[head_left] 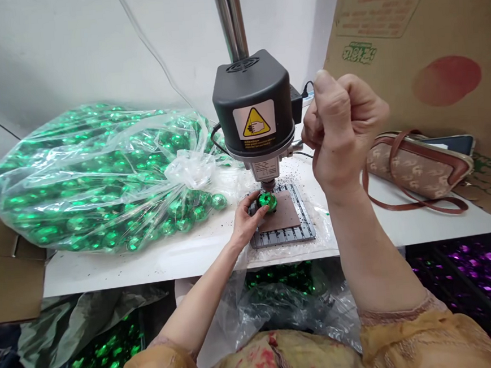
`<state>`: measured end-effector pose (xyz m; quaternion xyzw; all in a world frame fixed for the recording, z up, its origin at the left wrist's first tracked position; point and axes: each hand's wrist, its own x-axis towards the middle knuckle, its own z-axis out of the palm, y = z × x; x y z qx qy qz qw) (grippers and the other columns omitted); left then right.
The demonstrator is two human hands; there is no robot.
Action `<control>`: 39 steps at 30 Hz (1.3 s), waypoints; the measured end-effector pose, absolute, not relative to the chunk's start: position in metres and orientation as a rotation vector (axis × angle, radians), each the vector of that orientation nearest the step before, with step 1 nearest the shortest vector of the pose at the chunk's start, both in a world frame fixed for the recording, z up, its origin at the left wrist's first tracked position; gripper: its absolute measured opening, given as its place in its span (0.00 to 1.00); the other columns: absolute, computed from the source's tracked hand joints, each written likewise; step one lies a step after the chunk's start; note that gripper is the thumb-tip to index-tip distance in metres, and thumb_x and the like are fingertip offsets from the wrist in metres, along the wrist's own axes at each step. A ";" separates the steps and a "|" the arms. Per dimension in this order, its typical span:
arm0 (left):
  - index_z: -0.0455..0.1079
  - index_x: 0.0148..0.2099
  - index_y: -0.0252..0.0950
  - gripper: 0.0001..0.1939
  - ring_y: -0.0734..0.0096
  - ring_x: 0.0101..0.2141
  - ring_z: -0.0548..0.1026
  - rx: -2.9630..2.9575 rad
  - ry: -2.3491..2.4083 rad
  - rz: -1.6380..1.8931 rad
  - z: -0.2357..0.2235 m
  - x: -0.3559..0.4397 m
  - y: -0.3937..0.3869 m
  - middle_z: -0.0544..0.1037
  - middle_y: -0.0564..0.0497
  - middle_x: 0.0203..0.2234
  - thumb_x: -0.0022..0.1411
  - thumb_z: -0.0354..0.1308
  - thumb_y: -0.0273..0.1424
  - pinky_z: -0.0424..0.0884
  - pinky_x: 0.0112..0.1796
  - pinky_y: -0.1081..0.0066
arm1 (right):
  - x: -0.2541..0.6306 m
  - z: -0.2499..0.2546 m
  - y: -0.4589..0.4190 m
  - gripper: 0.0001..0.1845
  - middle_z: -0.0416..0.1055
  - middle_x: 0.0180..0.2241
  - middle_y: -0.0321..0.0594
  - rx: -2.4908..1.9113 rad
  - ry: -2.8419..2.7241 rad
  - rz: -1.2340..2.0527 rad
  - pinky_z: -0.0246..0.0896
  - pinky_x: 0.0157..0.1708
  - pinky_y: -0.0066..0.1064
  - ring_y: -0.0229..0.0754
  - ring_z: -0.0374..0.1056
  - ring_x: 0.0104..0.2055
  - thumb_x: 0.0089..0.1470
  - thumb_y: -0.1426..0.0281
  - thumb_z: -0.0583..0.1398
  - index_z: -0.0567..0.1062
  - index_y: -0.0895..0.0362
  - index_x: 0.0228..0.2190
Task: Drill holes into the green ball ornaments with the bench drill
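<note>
My left hand [245, 221] pinches a shiny green ball [268, 201] and holds it on the brown pad [282, 214] of the small bench drill's base, right under the drill's tip. The drill's black motor head [253, 105] with a yellow warning sticker hangs above it on a steel column. My right hand [340, 132] is raised to the right of the head, closed in a fist around the drill's lever, which is mostly hidden inside the fingers.
A big clear bag [96, 179] full of green balls lies on the white table at the left. A brown handbag [414, 168] and a cardboard box wall [430, 50] stand at the right. Bins of green [101, 354] and purple balls [482, 273] sit below the table.
</note>
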<state>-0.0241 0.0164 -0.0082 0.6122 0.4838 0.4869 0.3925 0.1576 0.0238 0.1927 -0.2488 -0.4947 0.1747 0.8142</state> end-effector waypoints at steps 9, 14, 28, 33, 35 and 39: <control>0.71 0.56 0.38 0.31 0.55 0.51 0.78 1.704 1.098 1.162 0.002 -0.010 0.007 0.79 0.43 0.50 0.55 0.71 0.47 0.74 0.54 0.55 | 0.157 0.193 0.022 0.27 0.48 0.15 0.26 -0.453 -1.039 0.370 0.43 0.19 0.27 0.25 0.44 0.16 0.57 0.58 0.61 0.52 0.54 0.19; 0.69 0.56 0.38 0.32 0.55 0.49 0.79 1.660 1.069 1.144 0.001 -0.005 0.005 0.80 0.42 0.48 0.55 0.71 0.48 0.76 0.51 0.55 | 0.158 0.191 0.021 0.25 0.48 0.15 0.27 -0.434 -1.044 0.341 0.41 0.18 0.29 0.26 0.45 0.16 0.58 0.65 0.60 0.52 0.55 0.18; 0.68 0.56 0.38 0.31 0.56 0.51 0.77 1.656 1.057 1.143 -0.002 -0.005 0.004 0.78 0.42 0.51 0.56 0.71 0.45 0.73 0.55 0.57 | 0.153 0.152 0.010 0.30 0.41 0.15 0.29 -0.326 -1.001 0.218 0.36 0.19 0.32 0.27 0.41 0.17 0.57 0.65 0.60 0.45 0.57 0.17; 0.68 0.56 0.38 0.30 0.57 0.52 0.76 1.654 1.044 1.136 -0.001 -0.005 0.004 0.77 0.43 0.51 0.56 0.71 0.45 0.73 0.55 0.58 | 0.155 0.147 0.012 0.30 0.43 0.14 0.29 -0.294 -1.026 0.167 0.36 0.18 0.31 0.26 0.40 0.17 0.57 0.66 0.60 0.44 0.57 0.17; 0.67 0.56 0.38 0.30 0.57 0.52 0.76 1.655 1.043 1.134 -0.001 -0.006 0.004 0.77 0.43 0.51 0.56 0.71 0.45 0.73 0.54 0.58 | 0.156 0.145 0.011 0.30 0.43 0.15 0.29 -0.300 -1.034 0.169 0.37 0.18 0.30 0.26 0.41 0.17 0.57 0.66 0.60 0.44 0.57 0.17; 0.67 0.56 0.38 0.30 0.56 0.52 0.76 1.641 1.051 1.132 -0.002 -0.006 0.004 0.76 0.43 0.51 0.56 0.71 0.44 0.72 0.55 0.58 | 0.158 0.140 0.010 0.30 0.42 0.15 0.29 -0.317 -1.057 0.171 0.38 0.18 0.29 0.25 0.42 0.17 0.56 0.69 0.60 0.45 0.57 0.16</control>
